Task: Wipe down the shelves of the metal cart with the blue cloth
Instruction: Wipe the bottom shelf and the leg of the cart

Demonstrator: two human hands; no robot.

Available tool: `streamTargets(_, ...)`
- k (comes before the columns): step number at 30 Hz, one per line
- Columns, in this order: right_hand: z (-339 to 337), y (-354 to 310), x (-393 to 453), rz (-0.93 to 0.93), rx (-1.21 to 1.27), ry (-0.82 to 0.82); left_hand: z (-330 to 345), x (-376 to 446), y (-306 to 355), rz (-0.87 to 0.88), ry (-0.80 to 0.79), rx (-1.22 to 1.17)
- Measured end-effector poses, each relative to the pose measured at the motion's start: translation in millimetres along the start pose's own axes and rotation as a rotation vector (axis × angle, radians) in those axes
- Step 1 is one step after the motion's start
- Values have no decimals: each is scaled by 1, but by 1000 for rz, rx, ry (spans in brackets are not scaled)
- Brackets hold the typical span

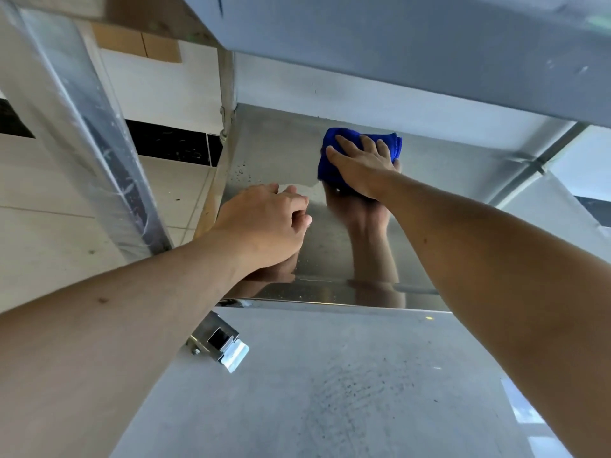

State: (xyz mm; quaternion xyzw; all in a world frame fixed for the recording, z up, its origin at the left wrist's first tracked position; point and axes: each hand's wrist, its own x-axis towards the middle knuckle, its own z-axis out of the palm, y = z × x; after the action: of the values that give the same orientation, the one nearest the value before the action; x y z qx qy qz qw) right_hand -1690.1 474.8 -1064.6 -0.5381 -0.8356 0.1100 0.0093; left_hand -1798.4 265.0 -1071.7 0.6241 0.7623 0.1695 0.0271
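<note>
Now, in the head view, the right hand (362, 168) presses flat, fingers straight, on the cloth (330, 157) near the middle shelf's (274, 150) far edge. The left hand (264, 223), loosely curled and holding nothing, rests by the near left corner. Droplets (243, 171) remain at the far left, so wiping seems partly done; the lower shelf (330, 375) looks speckled. Bright blue, the cloth is bunched.

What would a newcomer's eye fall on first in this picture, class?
The bright blue cloth stands out, pressed flat under the right hand at the back of the shiny metal shelf. Nearer, the left hand rests loosely curled on that shelf, with water drops by its left edge.
</note>
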Motion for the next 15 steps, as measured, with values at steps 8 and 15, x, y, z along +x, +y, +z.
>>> streamTargets(8, 12, 12, -83, -83, -32, -32, -4, 2, 5, -76, -41, -58)
streamTargets(15, 17, 10, -174, -233, -82, -81, -7, 1, 16, -133, -196, -35)
